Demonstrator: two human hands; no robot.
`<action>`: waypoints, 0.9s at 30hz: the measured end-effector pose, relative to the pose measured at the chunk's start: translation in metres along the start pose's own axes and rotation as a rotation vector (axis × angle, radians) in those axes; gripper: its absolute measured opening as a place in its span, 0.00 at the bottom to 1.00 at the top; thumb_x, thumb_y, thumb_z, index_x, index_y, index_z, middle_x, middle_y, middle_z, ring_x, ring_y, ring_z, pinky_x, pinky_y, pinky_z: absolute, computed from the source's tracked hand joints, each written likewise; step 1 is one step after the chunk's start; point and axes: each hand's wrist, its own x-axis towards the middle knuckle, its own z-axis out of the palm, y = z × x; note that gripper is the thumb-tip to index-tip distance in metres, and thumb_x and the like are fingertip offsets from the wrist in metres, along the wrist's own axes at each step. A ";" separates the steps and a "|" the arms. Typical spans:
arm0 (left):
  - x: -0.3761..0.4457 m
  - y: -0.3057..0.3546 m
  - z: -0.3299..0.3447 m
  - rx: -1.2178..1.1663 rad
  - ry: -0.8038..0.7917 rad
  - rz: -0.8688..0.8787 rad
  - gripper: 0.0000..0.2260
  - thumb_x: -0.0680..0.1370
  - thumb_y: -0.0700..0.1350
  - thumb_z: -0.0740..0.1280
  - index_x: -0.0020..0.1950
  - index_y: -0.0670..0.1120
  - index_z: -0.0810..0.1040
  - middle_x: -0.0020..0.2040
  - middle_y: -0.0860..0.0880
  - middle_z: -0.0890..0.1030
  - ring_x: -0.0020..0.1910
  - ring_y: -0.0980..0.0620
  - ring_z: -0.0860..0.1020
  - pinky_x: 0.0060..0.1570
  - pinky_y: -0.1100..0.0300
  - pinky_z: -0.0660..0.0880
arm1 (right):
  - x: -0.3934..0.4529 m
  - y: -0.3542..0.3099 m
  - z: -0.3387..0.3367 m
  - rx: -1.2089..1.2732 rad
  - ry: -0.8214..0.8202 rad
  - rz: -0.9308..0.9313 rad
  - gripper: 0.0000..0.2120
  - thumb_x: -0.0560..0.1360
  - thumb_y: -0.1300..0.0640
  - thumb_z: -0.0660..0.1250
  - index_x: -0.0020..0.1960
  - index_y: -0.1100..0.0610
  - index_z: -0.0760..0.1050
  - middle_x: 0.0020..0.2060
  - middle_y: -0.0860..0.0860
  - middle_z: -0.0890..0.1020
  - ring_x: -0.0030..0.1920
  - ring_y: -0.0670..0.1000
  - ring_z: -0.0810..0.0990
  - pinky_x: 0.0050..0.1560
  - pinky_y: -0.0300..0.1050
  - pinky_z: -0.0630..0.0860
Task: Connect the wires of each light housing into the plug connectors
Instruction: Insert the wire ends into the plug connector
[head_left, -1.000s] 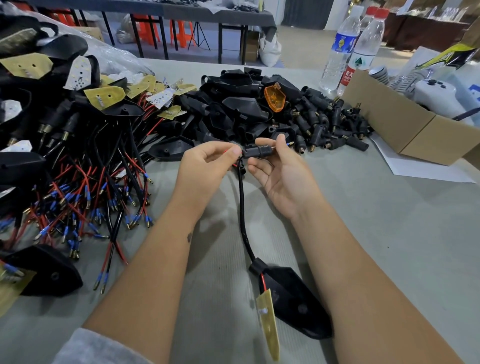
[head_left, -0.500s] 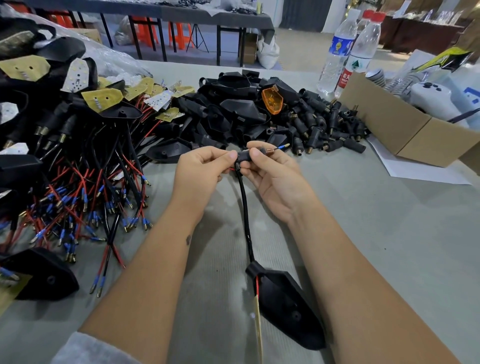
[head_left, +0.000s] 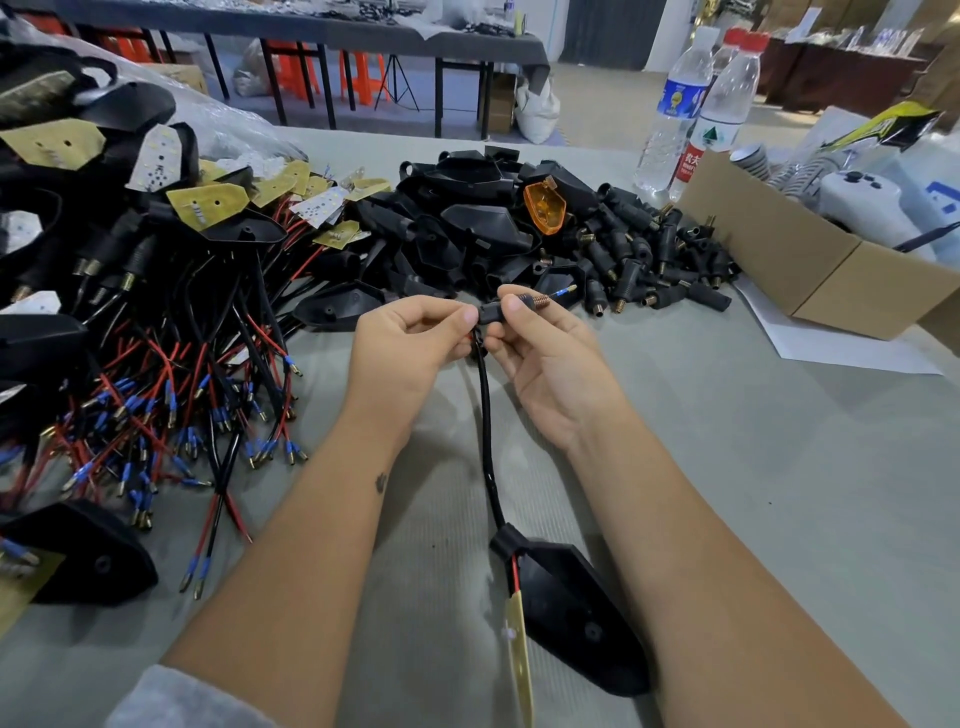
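Wire tip now protruding beyond plug connector, both hands pinching.

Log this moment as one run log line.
step: threading wires into plug connector | left hand: pinches connector | right hand: pinches connector | blue wire tip: protrudes past threaded end | housing: on table

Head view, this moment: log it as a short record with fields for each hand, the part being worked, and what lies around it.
left hand: pinches plug connector
right hand: holds the connector's threaded end
wire tip: blue, pokes out past the thread
cable: runs down to light housing on table
left: wired housings pile
behind: loose connectors, cardboard box
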 end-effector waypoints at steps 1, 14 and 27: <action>0.000 0.000 0.000 -0.001 -0.005 0.003 0.05 0.75 0.39 0.72 0.42 0.48 0.84 0.37 0.49 0.85 0.40 0.54 0.83 0.42 0.66 0.78 | 0.000 0.001 0.001 -0.009 -0.004 0.002 0.05 0.79 0.67 0.63 0.50 0.60 0.77 0.32 0.49 0.80 0.34 0.45 0.79 0.42 0.36 0.79; -0.006 0.003 0.007 0.238 -0.153 0.043 0.17 0.77 0.35 0.69 0.65 0.41 0.77 0.50 0.55 0.83 0.47 0.66 0.80 0.52 0.71 0.75 | 0.004 0.000 -0.002 -0.010 0.084 -0.088 0.06 0.79 0.68 0.62 0.49 0.59 0.76 0.32 0.50 0.79 0.34 0.46 0.79 0.42 0.36 0.80; -0.007 0.001 0.006 0.378 -0.055 0.136 0.11 0.77 0.35 0.69 0.47 0.52 0.82 0.28 0.61 0.79 0.30 0.65 0.76 0.36 0.72 0.70 | 0.007 0.001 -0.001 -0.296 0.095 -0.103 0.04 0.82 0.60 0.61 0.49 0.60 0.72 0.37 0.54 0.78 0.34 0.49 0.75 0.38 0.40 0.76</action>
